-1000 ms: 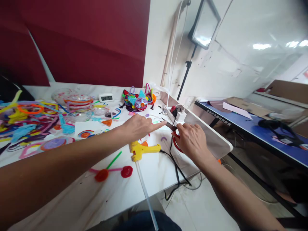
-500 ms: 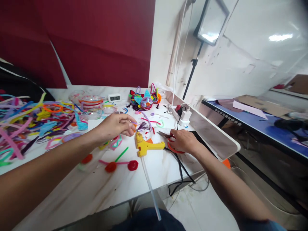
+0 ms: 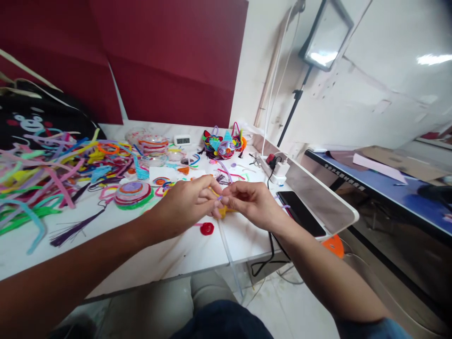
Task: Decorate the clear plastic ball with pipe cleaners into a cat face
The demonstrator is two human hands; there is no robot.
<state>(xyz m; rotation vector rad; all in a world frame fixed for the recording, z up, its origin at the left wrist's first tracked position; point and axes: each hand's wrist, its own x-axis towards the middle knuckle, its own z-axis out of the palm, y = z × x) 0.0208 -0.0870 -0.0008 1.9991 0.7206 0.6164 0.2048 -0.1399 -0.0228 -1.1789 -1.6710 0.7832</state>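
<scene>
My left hand and my right hand meet fingertip to fingertip above the white table. Both pinch a small purple pipe-cleaner piece between them. Right under the hands lies a yellow glue gun, mostly hidden, with its clear glue stick pointing toward me. A red coiled pipe-cleaner disc lies just below my left hand.
Heaps of coloured pipe cleaners cover the table's left. Coiled discs, clear bowls, a small clock and a colourful craft figure stand further back. A power strip, a black phone and a cable lie at the right edge.
My right hand has let go of the scissors and come left to meet my left hand. Both now pinch the small purple piece above the glue gun. The view has shifted left.
</scene>
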